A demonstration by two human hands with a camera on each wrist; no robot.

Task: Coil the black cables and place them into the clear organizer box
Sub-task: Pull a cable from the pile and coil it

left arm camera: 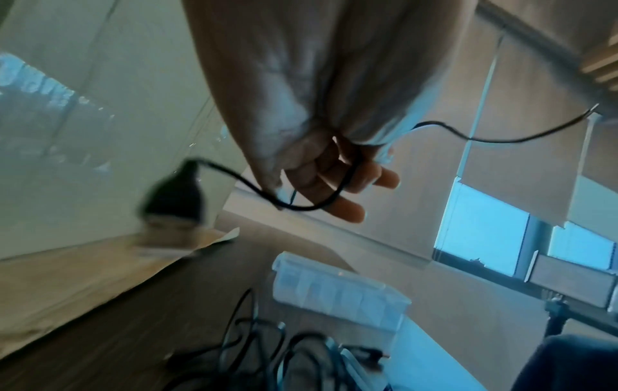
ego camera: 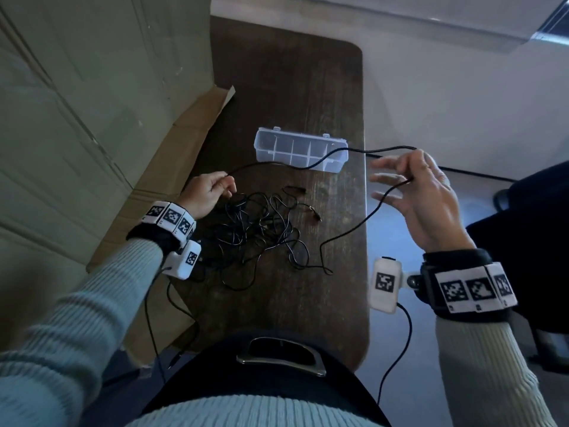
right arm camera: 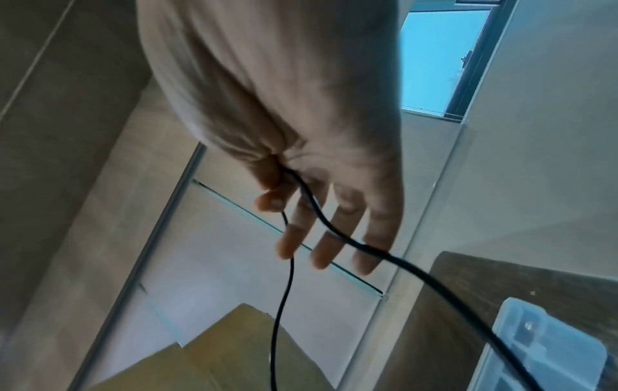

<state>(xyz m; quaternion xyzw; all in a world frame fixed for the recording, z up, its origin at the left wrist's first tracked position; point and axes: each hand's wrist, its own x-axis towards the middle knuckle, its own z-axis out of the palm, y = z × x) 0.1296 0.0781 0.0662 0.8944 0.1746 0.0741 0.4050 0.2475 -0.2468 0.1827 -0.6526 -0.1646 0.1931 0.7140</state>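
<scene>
You are pinching a thin, limp, light black cable (ego camera: 311,164) near its plug end in your left hand (ego camera: 204,194), running it through your right hand (ego camera: 421,192) with fingers spread, while beyond your fingertips the clear organizer box (ego camera: 300,149) is waiting; gripping near the plug looks soundest.

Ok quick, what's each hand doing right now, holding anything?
Left hand: fingers curled round one end of a black cable, held above the table.
Right hand: thumb and forefinger pinch the same cable further along; other fingers spread.
</scene>
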